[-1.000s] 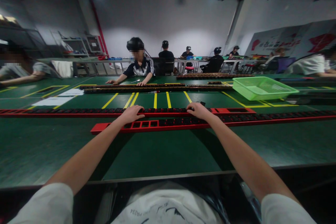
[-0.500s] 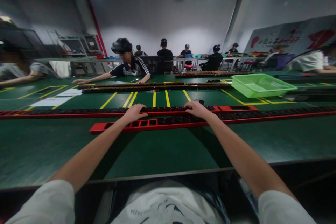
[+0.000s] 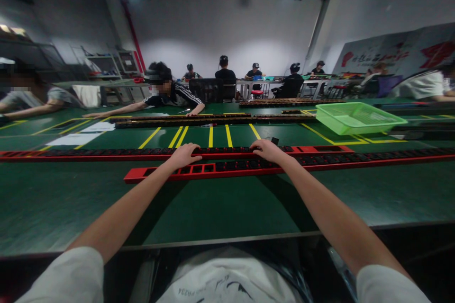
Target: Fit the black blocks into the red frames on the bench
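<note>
Two long red trays lie across the green table, both filled with small black parts. My left hand [image 3: 184, 155] rests palm down on the far red tray [image 3: 88, 155], fingers stretched forward over the black parts. My right hand [image 3: 267, 149] lies on the same tray further right, fingers curved over its far edge. The near red tray [image 3: 142, 173] runs just below both hands; several of its left slots stand open. Nothing shows inside either hand.
A light green plastic basket [image 3: 355, 118] stands at the back right. Yellow lines mark the green table [image 3: 220, 203]. A person opposite [image 3: 167, 94] leans over dark trays [image 3: 185, 120]. White sheets [image 3: 74, 138] lie at the left. More people sit behind.
Both hands have stayed on the far red tray with only slight shifts. The person opposite has leaned further to the left, arm stretched along the dark tray.
</note>
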Motion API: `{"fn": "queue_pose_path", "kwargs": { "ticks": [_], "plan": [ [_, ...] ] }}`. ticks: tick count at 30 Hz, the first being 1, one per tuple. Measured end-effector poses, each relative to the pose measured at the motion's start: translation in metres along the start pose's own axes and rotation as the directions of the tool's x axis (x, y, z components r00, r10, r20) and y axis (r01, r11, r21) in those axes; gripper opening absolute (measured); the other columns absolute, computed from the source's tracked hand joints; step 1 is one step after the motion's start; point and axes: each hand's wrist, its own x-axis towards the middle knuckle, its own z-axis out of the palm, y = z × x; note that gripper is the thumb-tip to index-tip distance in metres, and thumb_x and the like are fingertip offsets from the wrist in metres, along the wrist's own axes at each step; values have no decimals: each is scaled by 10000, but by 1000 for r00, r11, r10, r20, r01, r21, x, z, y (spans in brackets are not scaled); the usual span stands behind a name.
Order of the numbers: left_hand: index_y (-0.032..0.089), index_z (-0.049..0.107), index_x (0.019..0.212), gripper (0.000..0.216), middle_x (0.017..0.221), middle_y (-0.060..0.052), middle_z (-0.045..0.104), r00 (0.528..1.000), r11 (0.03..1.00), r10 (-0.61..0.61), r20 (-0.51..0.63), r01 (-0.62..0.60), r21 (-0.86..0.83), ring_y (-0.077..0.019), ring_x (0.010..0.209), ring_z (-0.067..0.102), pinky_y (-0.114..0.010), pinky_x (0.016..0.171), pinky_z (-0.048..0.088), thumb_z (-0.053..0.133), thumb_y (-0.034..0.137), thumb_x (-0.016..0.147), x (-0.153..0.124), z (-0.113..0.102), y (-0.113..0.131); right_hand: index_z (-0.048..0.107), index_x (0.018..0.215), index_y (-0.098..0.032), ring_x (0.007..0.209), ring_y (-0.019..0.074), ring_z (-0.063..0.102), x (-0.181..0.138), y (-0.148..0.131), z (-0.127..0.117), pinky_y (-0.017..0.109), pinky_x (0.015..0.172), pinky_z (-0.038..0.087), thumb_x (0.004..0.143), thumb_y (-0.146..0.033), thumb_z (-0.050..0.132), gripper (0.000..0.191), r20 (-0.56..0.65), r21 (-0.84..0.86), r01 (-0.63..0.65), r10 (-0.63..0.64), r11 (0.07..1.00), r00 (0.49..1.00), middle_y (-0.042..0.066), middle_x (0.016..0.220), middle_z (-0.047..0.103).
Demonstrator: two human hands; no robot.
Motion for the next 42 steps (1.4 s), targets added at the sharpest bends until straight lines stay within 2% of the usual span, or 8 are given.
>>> {"fn": "queue_pose_path", "kwargs": {
  "ticks": [7,20,26,36,42],
  "plan": [
    [208,593,1266,504,1209,-102,658,1000,1000,13,-15,-13,19,-284,1084,619,-399,940,482,559,549,896,0,0,4,734,1043,-168,992,246,666,0,-6,-6,380,931,514,893,-161,605,198,14,-16,8,-8,1000,1000,98,1075,720],
    [200,577,1288,533,1248,-110,642,1000,1000,12,-2,-12,3,-290,1109,606,-415,948,477,548,563,899,0,0,3,715,1068,-181,1027,244,641,-2,-5,-2,389,965,494,913,-192,588,200,-3,-13,36,-36,999,999,96,1080,707],
    [216,576,1292,530,1256,-106,639,1000,1000,-7,-3,7,-2,-293,1117,605,-406,934,480,556,566,895,-1,0,3,712,1083,-184,1037,247,643,-2,-8,-3,400,977,493,919,-199,583,209,4,-18,7,-7,1000,1000,101,1100,705],
    [212,586,1278,521,1238,-105,648,1000,1000,12,-13,-12,10,-293,1113,609,-405,947,473,553,566,897,0,1,3,722,1042,-166,1003,253,651,-1,-12,-5,389,944,504,914,-214,596,186,24,-60,9,-7,998,1000,110,1059,714],
    [226,583,1286,516,1268,-101,640,1000,1000,-2,-11,2,6,-294,1140,600,-411,968,466,558,564,897,1,1,6,670,1209,-178,1112,288,640,1,-20,-3,428,981,499,935,-274,584,303,15,-72,-45,47,996,999,130,1207,692]
  ]
}}
